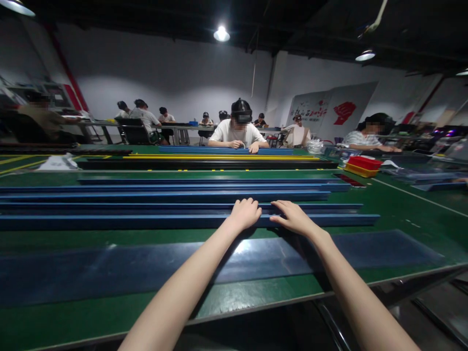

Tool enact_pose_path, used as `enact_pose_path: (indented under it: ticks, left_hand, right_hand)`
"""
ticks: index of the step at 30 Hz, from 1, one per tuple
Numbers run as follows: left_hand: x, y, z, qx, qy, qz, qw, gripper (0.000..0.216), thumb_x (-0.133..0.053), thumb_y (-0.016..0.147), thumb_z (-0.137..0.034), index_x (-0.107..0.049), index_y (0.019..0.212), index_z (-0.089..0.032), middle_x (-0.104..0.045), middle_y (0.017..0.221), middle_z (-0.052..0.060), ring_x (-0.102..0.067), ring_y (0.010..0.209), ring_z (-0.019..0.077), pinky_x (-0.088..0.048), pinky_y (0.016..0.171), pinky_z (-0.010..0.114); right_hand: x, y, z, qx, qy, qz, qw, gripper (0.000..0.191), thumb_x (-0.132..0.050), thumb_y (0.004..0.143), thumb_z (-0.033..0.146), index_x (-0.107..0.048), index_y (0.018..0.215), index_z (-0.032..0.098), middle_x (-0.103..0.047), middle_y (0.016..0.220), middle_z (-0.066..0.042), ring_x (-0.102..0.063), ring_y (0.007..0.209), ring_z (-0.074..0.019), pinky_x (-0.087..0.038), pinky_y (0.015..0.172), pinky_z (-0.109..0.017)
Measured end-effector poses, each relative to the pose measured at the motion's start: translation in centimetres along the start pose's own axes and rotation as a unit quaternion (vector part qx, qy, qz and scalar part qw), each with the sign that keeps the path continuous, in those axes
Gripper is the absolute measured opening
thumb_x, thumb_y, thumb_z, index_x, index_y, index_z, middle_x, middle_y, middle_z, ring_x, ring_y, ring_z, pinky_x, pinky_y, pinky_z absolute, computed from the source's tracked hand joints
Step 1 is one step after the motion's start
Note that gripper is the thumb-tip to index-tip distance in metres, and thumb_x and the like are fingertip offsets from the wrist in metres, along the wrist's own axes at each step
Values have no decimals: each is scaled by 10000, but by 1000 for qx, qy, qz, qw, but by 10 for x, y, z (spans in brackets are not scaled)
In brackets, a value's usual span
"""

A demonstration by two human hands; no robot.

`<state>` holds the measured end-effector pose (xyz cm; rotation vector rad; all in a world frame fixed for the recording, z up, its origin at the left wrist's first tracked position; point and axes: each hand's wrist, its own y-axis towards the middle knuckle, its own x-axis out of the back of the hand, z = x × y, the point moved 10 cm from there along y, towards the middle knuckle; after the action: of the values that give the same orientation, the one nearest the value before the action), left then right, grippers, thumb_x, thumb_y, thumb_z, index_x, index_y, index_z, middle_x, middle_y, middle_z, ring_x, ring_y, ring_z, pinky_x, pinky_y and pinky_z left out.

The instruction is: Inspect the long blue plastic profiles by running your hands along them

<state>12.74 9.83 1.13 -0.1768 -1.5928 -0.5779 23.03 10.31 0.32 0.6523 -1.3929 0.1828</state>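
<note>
A long blue channel strip (109, 222) lies crosswise before me, its two raised edges running left to right. My left hand (245, 213) is closed over it, fingers bent across the strip near its middle. Just to the right, my right hand (292, 217) rests at the same strip with its thumb apart from its stretched fingers. The undersides of both hands are hidden. Nearer to me, under my forearms, lies a flat bluish see-through sheet (127, 270).
More blue strips (164, 196) lie beyond on the green table (248, 302), then black (204, 165) and yellow strips (219, 157). A red and yellow bin (363, 165) and a dark flat object (349, 180) are at right. Opposite, a co-worker (237, 131) handles another strip.
</note>
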Motion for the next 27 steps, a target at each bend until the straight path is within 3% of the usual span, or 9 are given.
enact_pose_path:
  ticks: [8,14,19,27]
  left_hand:
    - [0,-7,12,17,51,-39,998,384,-256,903,-348,-559,997,-132,-615,951,125,-571,898,240,-411,773,366]
    - [7,-23,46,26,55,-30,998,375,-268,889,-351,-573,957,-145,-622,907,109,-583,869,233,-416,769,358]
    - [17,-47,81,36,60,-21,997,366,-277,874,-340,-586,941,-156,-629,897,99,-590,857,233,-425,759,349]
    - [28,-86,145,76,73,-9,994,350,-290,860,-306,-590,995,-184,-633,949,67,-586,891,206,-430,765,306]
  right_hand:
    - [0,3,9,-22,-19,25,999,560,-470,807,487,-496,1230,121,-527,1226,-162,-477,1127,-265,-382,917,-381]
    - [-1,18,43,-33,2,4,999,559,-471,802,513,-498,1228,151,-535,1217,-134,-472,1117,-263,-370,912,-396]
    - [-3,30,71,17,67,7,998,545,-491,784,527,-506,1216,196,-539,1202,-108,-502,1068,-247,-385,897,-386]
    - [-3,24,40,7,99,17,995,543,-510,767,515,-518,1202,191,-533,1210,-110,-500,1089,-265,-381,914,-402]
